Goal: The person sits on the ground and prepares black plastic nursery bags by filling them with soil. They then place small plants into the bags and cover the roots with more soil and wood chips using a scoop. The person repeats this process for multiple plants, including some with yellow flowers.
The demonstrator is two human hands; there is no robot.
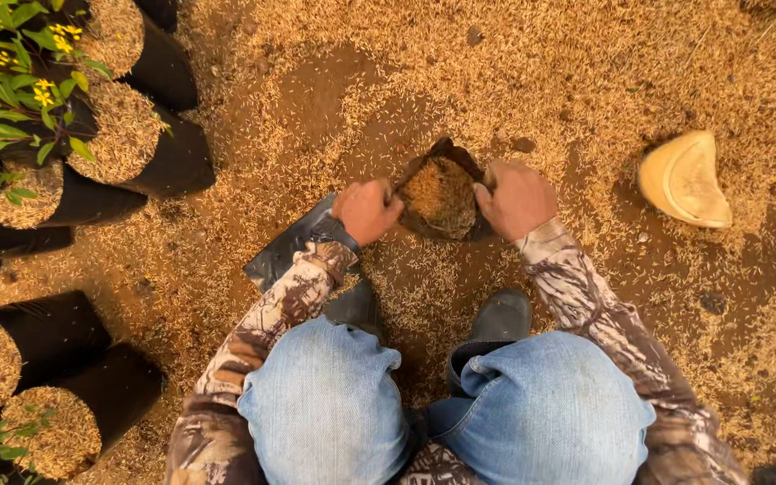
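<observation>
Both hands gripping the bag rim, filling it with husk

Left hand (367, 210) and right hand (515, 198) are pinching the small black bag (442, 199) open at 12 o'clock; it's looking maybe half full. Filled bags (127, 144) are crowding 9 to 10, a yellow scoop (683, 180) is sitting at 2, and there's open ground ahead.

I saw a black bag (442, 193) of tan husk mix pinched by my fingers (379, 202), camouflage sleeves (289, 296), faded blue jeans (325, 404), and a yellow scoop (684, 180) right of them.
</observation>
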